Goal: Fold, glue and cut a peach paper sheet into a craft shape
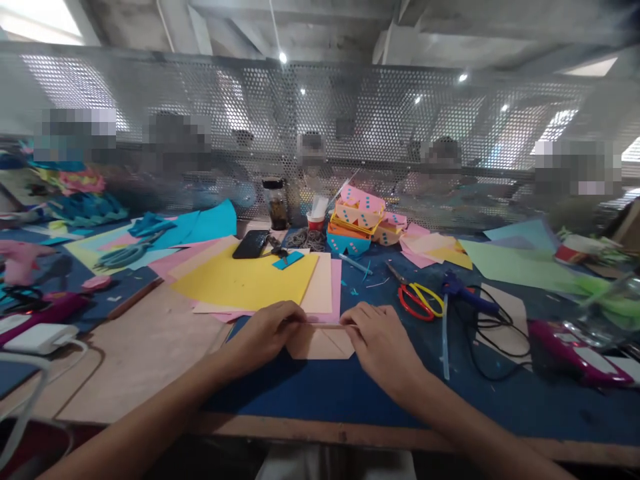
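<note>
A folded piece of peach paper (323,343) lies on the blue tabletop close in front of me, with diagonal creases across it. At its upper left corner, the fingers of my left hand (277,327) pinch the far edge. My right hand (377,337) pinches the same edge at the upper right corner. A thin folded strip runs along that edge between my hands; my fingertips are partly hidden. Just beyond my hands lies a stack of large sheets with a yellow sheet (250,281) on top and pink and peach sheets under it.
Red-and-yellow-handled scissors (420,300), a blue glue gun (467,293) with a black cord and a glue stick (445,340) lie to the right. Folded paper boxes (357,217), a phone (251,244) and a lidded jar (275,203) stand or lie farther back, before a perforated metal screen (345,120).
</note>
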A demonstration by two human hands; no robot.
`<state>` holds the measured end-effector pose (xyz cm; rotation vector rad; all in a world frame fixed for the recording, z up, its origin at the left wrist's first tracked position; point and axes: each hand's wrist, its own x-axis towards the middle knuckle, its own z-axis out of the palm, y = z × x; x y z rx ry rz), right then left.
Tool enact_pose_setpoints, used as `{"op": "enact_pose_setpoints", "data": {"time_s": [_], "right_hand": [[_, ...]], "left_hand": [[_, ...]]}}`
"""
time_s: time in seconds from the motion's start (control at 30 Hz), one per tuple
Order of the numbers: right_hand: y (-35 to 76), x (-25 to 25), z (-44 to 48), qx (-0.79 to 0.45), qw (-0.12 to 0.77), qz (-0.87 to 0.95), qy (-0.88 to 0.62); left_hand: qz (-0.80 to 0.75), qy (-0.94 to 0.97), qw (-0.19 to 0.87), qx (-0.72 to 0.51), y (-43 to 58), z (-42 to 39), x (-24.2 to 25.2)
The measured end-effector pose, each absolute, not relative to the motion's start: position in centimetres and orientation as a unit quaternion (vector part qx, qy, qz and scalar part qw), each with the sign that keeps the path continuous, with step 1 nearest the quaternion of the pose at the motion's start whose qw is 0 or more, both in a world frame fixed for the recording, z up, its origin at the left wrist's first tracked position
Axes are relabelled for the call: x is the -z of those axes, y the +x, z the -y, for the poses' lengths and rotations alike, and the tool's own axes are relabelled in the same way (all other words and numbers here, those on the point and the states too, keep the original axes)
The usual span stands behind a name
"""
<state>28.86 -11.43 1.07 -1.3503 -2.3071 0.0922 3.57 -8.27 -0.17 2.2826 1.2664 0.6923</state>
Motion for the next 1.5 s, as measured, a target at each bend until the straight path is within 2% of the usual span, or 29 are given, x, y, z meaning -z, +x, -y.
{"op": "enact_pose_setpoints", "data": {"time_s": [0.17,0.33,0.4,0.47,0.57,0.67,0.8,1.07,1.5], "right_hand": [[29.2,-2.8,10.4,0.016,0.255,0.847,-0.466],[29.4,-3.4,10.3,0.115,0.4,0.8,-0.432],[29.4,-3.1,10.1,0.064,0.449,0.773,-0.444],[29.2,-2.5,9.7,-0.07,0.476,0.726,-0.492],[28.4,-1.8,8.6,-0.306,0.46,0.644,-0.528],[27.2,-1.7,7.9,-0.423,0.434,0.62,-0.499],[25.8,-1.9,7.8,-0.441,0.406,0.622,-0.504],[25.5,-0.8,7.8,-0.418,0.416,0.636,-0.498],[25.6,-1.0,8.2,-0.43,0.402,0.62,-0.519]], "left_hand": [[-0.453,0.813,0.249,-0.267,4.3,8.2,-0.9],[-0.495,0.776,0.244,-0.306,3.8,6.9,-2.6],[-0.503,0.763,0.252,-0.319,3.4,6.1,-3.5],[-0.499,0.755,0.269,-0.331,3.4,5.2,-4.2],[-0.478,0.747,0.309,-0.344,3.9,4.3,-4.6],[-0.458,0.737,0.353,-0.35,4.6,4.2,-4.4],[-0.44,0.72,0.407,-0.35,4.7,4.8,-3.8],[-0.421,0.696,0.469,-0.345,4.0,5.2,-3.0],[-0.376,0.667,0.582,-0.273,3.7,4.6,-2.3]]}}
